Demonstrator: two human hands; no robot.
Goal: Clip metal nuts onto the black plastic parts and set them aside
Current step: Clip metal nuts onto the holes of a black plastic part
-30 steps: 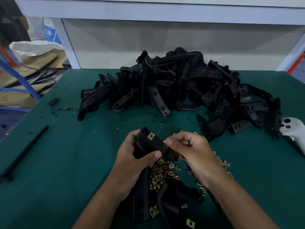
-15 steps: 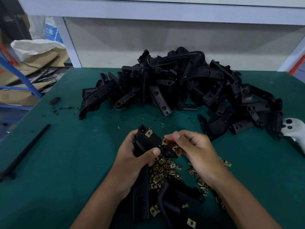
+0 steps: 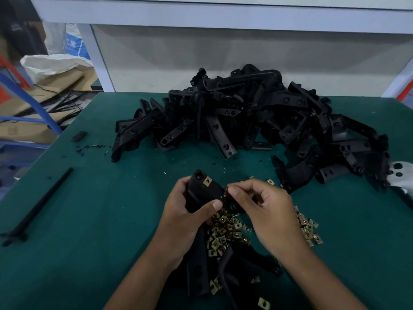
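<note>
My left hand [image 3: 185, 218] grips a black plastic part [image 3: 204, 192] above the green table, thumb across its front. One brass metal nut [image 3: 207, 181] is clipped near the part's top end. My right hand [image 3: 266, 211] pinches another nut [image 3: 226, 193] against the part's right edge between thumb and forefinger; that nut is mostly hidden. Loose metal nuts [image 3: 225, 231] lie heaped on the mat under both hands. A big pile of black plastic parts [image 3: 245, 115] fills the far half of the table.
Several black parts [image 3: 234, 271] lie between my forearms at the near edge. A long black rod [image 3: 38, 206] lies at the left. A white controller [image 3: 400, 175] sits at the right edge. A small black block [image 3: 78, 136] and crumbs lie far left.
My right hand has shifted slightly up and left, bringing its fingertips with the nut against the part's right edge. The left hand keeps the same hold.
</note>
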